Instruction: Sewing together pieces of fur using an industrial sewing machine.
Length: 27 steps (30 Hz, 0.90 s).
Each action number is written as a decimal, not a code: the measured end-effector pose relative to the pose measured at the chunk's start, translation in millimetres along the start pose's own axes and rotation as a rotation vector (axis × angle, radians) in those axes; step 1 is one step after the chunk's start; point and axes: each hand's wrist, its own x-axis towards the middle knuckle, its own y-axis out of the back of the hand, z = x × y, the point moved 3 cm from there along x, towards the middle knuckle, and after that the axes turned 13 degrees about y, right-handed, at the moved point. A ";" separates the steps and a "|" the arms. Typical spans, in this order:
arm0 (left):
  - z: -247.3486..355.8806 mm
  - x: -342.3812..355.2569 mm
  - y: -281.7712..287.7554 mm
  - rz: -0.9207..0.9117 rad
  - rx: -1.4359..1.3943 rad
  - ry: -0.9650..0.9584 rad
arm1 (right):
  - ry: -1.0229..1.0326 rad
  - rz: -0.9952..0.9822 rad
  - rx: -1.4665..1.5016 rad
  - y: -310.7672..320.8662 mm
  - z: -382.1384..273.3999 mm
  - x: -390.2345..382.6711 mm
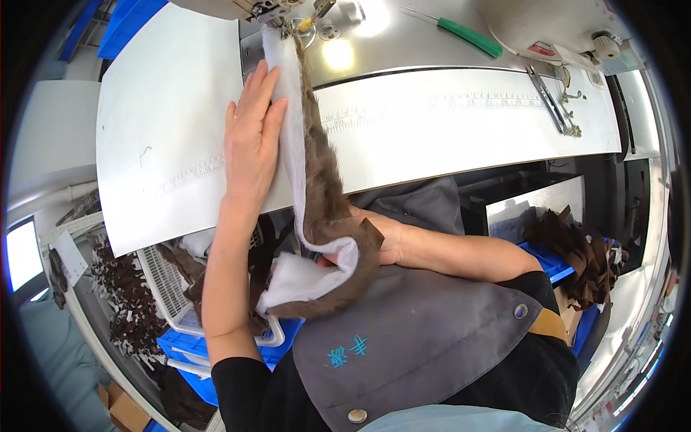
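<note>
A long strip of brown fur fabric (322, 158) with a white backing (289, 101) runs from the sewing machine's needle area (282, 20) down over the table's front edge. My left hand (252, 133) lies flat along the strip's left side, fingers stretched forward and the fingertips at the white backing. Below the edge, my right hand (385, 234) grips the hanging part, with the fabric folded around its fingers. Some of those fingers are hidden behind the cloth. The strip's lower end curls back to the left above my grey apron (417, 338).
A green-handled screwdriver (469, 37) lies on the metal machine bed. Metal tweezers (548, 101) and small metal parts rest at the table's right. Below left stands a white basket (162, 288) near a blue crate (191, 381). Brown scraps (586, 266) pile up at right.
</note>
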 end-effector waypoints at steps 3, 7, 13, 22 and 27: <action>0.5 4.3 -12.5 0.008 0.227 -0.105 | 0.160 0.025 -0.505 17.3 6.7 12.8; 7.4 2.4 -19.5 0.030 0.462 -0.221 | 0.469 -0.213 -1.491 26.5 -14.4 7.4; 6.4 0.0 -15.6 0.005 0.444 -0.177 | 1.074 -0.214 -2.138 -40.3 -91.4 -59.2; 6.7 0.5 -13.8 -0.104 0.415 -0.145 | 1.148 0.735 -3.037 -17.1 -240.1 -55.3; 5.7 0.9 -12.9 -0.126 0.400 -0.129 | 0.984 0.365 -2.278 -44.6 -135.7 -23.0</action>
